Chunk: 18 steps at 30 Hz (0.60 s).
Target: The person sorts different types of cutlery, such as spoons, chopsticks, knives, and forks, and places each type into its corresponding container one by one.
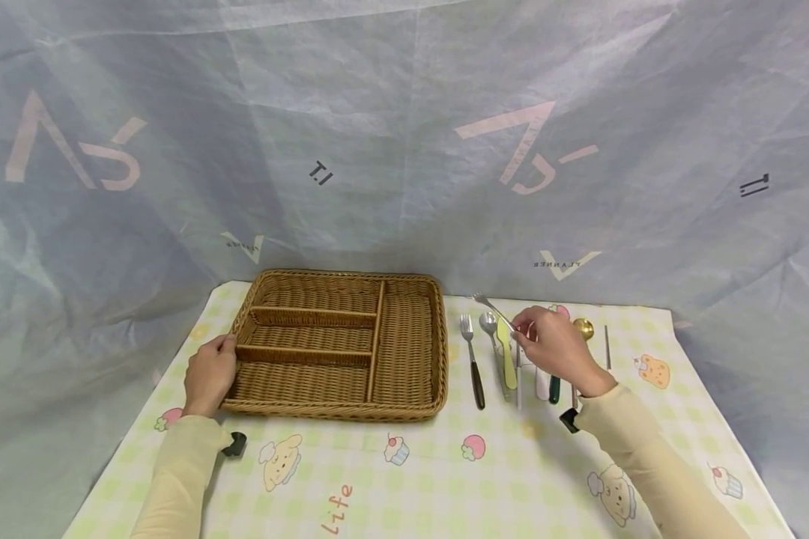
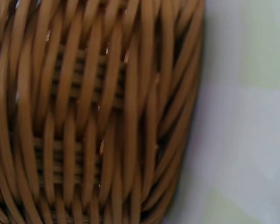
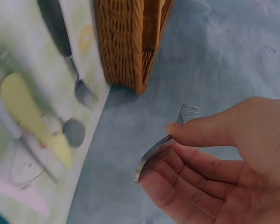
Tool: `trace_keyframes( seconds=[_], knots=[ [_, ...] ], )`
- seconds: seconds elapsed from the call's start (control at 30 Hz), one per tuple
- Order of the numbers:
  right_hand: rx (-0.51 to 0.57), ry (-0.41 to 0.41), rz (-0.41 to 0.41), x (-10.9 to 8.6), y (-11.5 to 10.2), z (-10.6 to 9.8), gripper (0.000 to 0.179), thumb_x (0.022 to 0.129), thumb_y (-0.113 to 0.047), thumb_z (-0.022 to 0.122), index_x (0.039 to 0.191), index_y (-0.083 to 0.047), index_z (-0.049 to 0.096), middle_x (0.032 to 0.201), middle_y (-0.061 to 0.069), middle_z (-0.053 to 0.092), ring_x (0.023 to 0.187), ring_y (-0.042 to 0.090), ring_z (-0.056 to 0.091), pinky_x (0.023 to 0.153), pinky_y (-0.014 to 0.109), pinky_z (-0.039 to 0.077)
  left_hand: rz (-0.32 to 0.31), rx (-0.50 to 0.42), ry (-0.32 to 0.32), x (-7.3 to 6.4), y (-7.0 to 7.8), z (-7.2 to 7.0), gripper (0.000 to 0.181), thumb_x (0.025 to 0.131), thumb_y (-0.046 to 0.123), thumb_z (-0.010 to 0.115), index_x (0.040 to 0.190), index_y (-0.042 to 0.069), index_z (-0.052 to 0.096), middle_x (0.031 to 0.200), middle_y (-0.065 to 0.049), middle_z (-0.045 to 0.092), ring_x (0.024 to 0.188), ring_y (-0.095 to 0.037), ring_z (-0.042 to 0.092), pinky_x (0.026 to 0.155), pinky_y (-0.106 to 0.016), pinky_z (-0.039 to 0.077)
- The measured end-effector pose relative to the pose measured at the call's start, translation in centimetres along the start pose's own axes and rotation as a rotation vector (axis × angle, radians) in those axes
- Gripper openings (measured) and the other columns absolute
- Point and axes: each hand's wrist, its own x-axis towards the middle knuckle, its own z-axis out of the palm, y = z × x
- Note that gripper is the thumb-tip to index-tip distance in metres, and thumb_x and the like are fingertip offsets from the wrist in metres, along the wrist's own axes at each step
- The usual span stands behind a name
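Right hand (image 1: pixel 556 348) pinches a fork (image 1: pixel 491 302) near the tabletop's (image 1: pixel 438 494) far edge, left hand (image 1: pixel 210 374) grips the tray's (image 1: pixel 330 411) left side — a pick-up step, apparently, calling next for a carry leftward

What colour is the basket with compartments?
Brown; the whole basket shows best in the head view.

Light is soft and diffuse, but the left wrist view blurs the basket (image 2: pixel 93 112).
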Motion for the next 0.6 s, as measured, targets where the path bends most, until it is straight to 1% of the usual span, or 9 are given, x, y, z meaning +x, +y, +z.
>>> trace_keyframes(
  seconds=[0.1, 0.27, 0.43, 0.53, 0.6],
  knots=[
    [-0.002, -0.018, -0.022, 0.7, -0.9, 0.4, 0.008, 0.094, -0.002, 0.075, 0.102, -0.001, 0.078, 0.074, 0.000, 0.067, 0.059, 0.009, 0.054, 0.052, 0.028, 0.043, -0.006, -0.010, 0.006, 0.0, 0.0, 0.3, 0.064, 0.117, 0.047, 0.029, 0.159, 0.005, 0.053, 0.154, -0.031, 0.053, 0.137, -0.059, 0.049, 0.112, -0.074, 0.039],
    [0.006, -0.061, -0.060, 2.0, -2.4, 1.1, 0.009, 0.094, -0.001, 0.074, 0.102, -0.002, 0.078, 0.076, -0.001, 0.068, 0.058, 0.008, 0.053, 0.052, 0.029, 0.045, -0.031, -0.039, 0.023, -0.3, 0.1, 0.5, 0.060, 0.116, 0.046, 0.033, 0.158, 0.008, 0.055, 0.155, -0.028, 0.054, 0.140, -0.057, 0.048, 0.114, -0.073, 0.037],
    [0.011, -0.099, -0.123, 3.9, -4.0, 2.2, 0.007, 0.093, 0.000, 0.075, 0.098, -0.001, 0.079, 0.086, 0.002, 0.073, 0.063, 0.009, 0.059, 0.059, 0.033, 0.053, -0.023, -0.043, 0.032, -0.3, 0.1, 0.3, 0.060, 0.116, 0.046, 0.033, 0.158, 0.008, 0.055, 0.156, -0.027, 0.053, 0.141, -0.057, 0.047, 0.114, -0.073, 0.036],
    [0.011, -0.114, -0.162, 5.0, -5.0, 3.0, 0.005, 0.093, -0.001, 0.076, 0.096, -0.002, 0.079, 0.086, 0.003, 0.074, 0.065, 0.010, 0.061, 0.058, 0.033, 0.053, -0.016, -0.040, 0.027, -0.3, 0.0, 0.1, 0.061, 0.116, 0.046, 0.032, 0.158, 0.008, 0.055, 0.156, -0.027, 0.053, 0.140, -0.058, 0.047, 0.114, -0.074, 0.037],
    [0.018, -0.129, -0.184, 5.6, -5.5, 3.5, 0.005, 0.093, -0.001, 0.076, 0.096, -0.002, 0.080, 0.086, 0.002, 0.074, 0.065, 0.010, 0.061, 0.056, 0.032, 0.052, -0.012, -0.040, 0.023, -0.3, 0.0, 0.0, 0.061, 0.116, 0.046, 0.032, 0.158, 0.009, 0.055, 0.156, -0.027, 0.053, 0.140, -0.058, 0.047, 0.114, -0.074, 0.037]
  ],
)
